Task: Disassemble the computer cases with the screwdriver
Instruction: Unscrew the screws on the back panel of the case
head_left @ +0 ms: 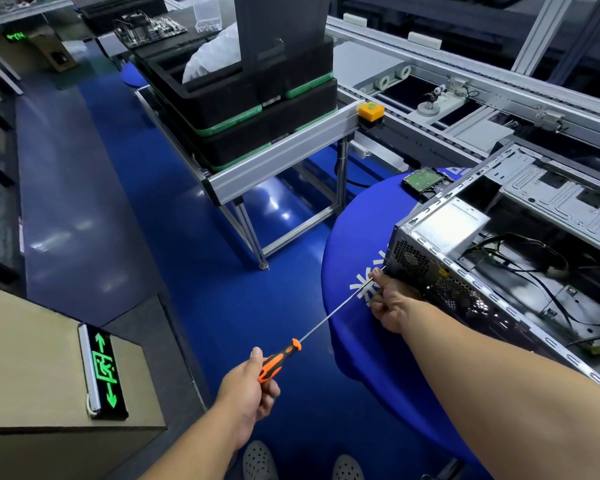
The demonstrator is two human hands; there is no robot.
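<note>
An open grey computer case (520, 258) lies on its side on a round table with a blue cloth (354, 258), its perforated rear panel facing me. My left hand (250, 386) grips the orange-and-black handle of a long screwdriver (329, 320). The thin shaft runs up and right, and its tip meets the lower left corner of the rear panel. My right hand (392, 303) is closed around the shaft close to the tip, pressed against the case's corner. Inside the case sit a silver power supply (447, 226) and loose black cables (520, 268).
A hard drive (425, 180) lies on the blue cloth behind the case. Stacked black trays (257, 98) rest on an aluminium-frame stand to the upper left. A conveyor line (465, 98) runs behind. A lit green exit sign (103, 372) sits on a beige block at lower left.
</note>
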